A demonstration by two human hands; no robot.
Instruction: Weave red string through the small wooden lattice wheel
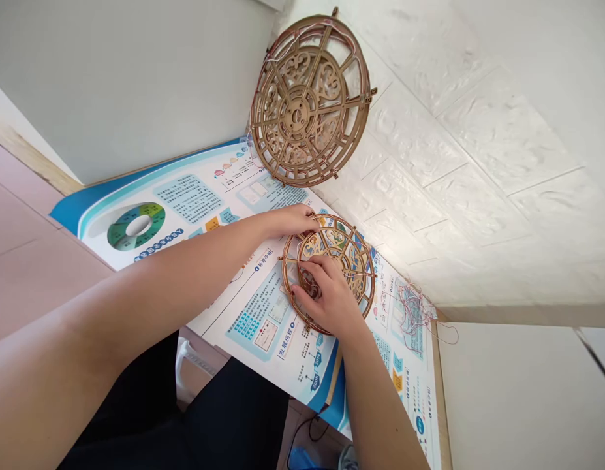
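A round openwork wooden frame (pixel 365 264) lies on the printed sheet that covers the table, with thin wires running along its rings. My left hand (pixel 296 220) is closed at the frame's far left rim, its fingertips partly hidden behind the edge. Over the frame's left part is my right hand (pixel 326 294), its thumb and fingers bent close together near the rim and a spoke; whatever thin wire they may pinch is too small to make out. A larger wooden frame (pixel 297 114) of similar pattern, also strung with wires, leans upright at the back.
A tangle of thin red and white wires (pixel 416 310) lies at the sheet's right side. A white brick-patterned wall (pixel 453 163) rises behind the table (pixel 442 391). A white stool (pixel 192 365) is partly visible below the front edge.
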